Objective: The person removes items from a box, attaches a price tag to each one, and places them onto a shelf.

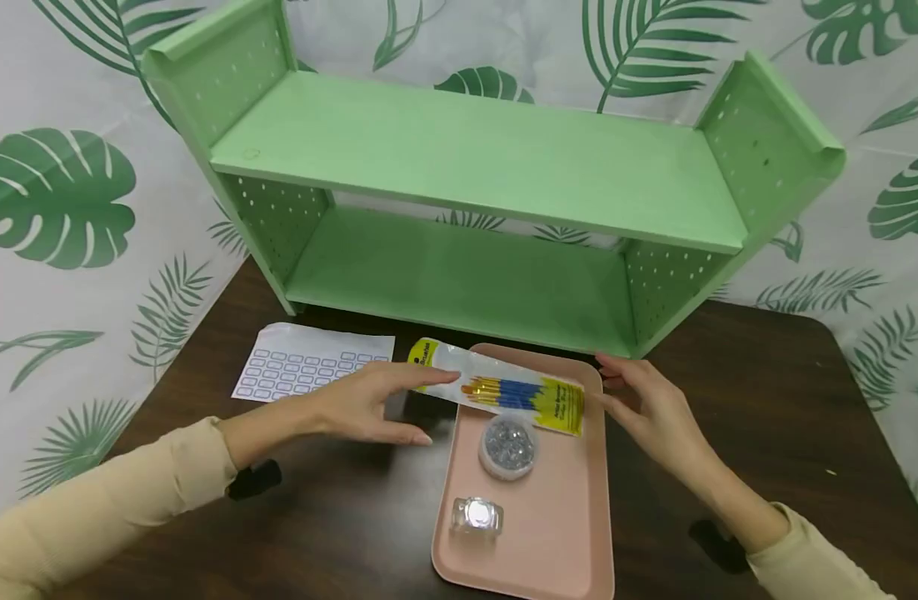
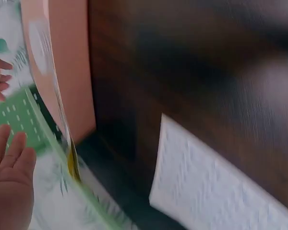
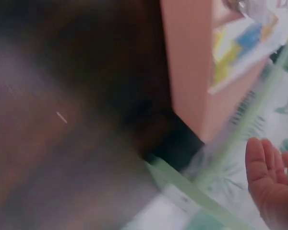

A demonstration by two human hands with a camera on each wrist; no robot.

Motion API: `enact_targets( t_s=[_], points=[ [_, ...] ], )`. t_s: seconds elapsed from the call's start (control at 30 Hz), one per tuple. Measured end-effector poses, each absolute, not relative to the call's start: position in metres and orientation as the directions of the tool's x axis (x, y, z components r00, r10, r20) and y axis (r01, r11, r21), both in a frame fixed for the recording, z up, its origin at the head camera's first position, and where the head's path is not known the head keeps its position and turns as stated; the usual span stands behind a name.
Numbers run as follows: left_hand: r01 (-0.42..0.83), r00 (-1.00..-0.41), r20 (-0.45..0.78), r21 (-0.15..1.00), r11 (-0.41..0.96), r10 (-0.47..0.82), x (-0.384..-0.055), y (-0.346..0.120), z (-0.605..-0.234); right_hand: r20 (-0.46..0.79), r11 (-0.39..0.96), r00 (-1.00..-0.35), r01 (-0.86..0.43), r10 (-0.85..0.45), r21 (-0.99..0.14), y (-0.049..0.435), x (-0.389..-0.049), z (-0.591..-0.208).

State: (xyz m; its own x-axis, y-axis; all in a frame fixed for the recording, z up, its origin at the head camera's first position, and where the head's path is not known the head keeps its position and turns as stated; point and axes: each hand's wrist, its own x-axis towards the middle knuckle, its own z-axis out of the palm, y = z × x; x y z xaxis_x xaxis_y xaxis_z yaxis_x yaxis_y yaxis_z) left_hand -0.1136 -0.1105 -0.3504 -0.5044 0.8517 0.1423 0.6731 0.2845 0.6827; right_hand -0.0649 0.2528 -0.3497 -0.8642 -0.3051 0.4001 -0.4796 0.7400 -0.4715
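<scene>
Pink plastic forms a tray (image 1: pixel 526 542) on the dark tabletop (image 1: pixel 339 525), and across its far end lies a packet of paintbrushes (image 1: pixel 507 393) with blue handles. One end of the packet sticks out past the tray's left rim; the other, yellow end reaches close to the right rim. Both hands are free of any grip. The left hand (image 1: pixel 369 404) has its fingers and thumb extended and parted, the forefinger passing over the packet's left part in the head view; I cannot tell whether it touches the plastic. The right hand (image 1: pixel 657 417) is just beside the tray's right rim, fingers loosely bent, thumb pointing towards the packet's yellow end; contact there cannot be made out either. So the packet lies between the two hands. Nearer the person, inside the tray, a round tub (image 1: pixel 508 447) with silvery contents sits right by the packet, and a small clear object (image 1: pixel 477 516) lies nearer still, towards the left rim. A white sheet (image 1: pixel 309 360) printed with rows of small outlined boxes lies left of the packet, partly behind the left hand. Beyond everything stands a green shelf (image 1: pixel 474 150), before a leaf-patterned cloth (image 1: pixel 54 350).
</scene>
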Motion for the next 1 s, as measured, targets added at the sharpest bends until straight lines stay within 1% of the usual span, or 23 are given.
enact_targets(
  t_s=[0.07,0.13,0.27,0.37,0.5,0.6,0.7,0.9,1.0],
  points=[
    [0.615,-0.509,0.147,0.751,0.239,0.848,-0.105,-0.104,-0.354,0.382,0.755,-0.894,-0.415,-0.234,-0.508,0.255,-0.061,-0.356],
    [0.550,-0.505,0.143,0.813,0.190,0.851,-0.098,-0.096,-0.358,0.336,0.774,-0.927,-0.333,-0.166,-0.538,0.257,-0.057,-0.363],
    [0.386,-0.524,0.088,0.911,0.145,0.847,-0.083,-0.082,-0.365,0.169,0.778,-0.983,-0.157,-0.066,-0.608,0.259,-0.054,-0.372],
    [0.287,-0.540,0.041,0.948,0.138,0.841,-0.073,-0.074,-0.371,0.048,0.771,-0.998,-0.055,-0.032,-0.635,0.259,-0.055,-0.377],
    [0.200,-0.529,0.007,0.973,0.117,0.848,-0.062,-0.066,-0.378,-0.028,0.754,-1.000,0.017,-0.002,-0.656,0.259,-0.056,-0.382],
    [0.182,-0.517,-0.005,0.977,0.115,0.856,-0.055,-0.062,-0.380,-0.043,0.746,-0.999,0.041,0.016,-0.664,0.257,-0.058,-0.386],
    [0.181,-0.521,-0.013,0.975,0.126,0.853,-0.050,-0.062,-0.383,-0.058,0.730,-0.998,0.058,0.025,-0.681,0.254,-0.060,-0.389],
    [0.155,-0.514,0.007,0.984,0.085,0.858,-0.044,-0.059,-0.390,-0.104,0.666,-0.993,0.111,0.050,-0.738,0.251,-0.061,-0.390],
    [0.165,-0.506,0.030,0.984,0.063,0.862,-0.042,-0.057,-0.393,-0.122,0.640,-0.991,0.133,0.062,-0.757,0.253,-0.059,-0.390]
  ],
)
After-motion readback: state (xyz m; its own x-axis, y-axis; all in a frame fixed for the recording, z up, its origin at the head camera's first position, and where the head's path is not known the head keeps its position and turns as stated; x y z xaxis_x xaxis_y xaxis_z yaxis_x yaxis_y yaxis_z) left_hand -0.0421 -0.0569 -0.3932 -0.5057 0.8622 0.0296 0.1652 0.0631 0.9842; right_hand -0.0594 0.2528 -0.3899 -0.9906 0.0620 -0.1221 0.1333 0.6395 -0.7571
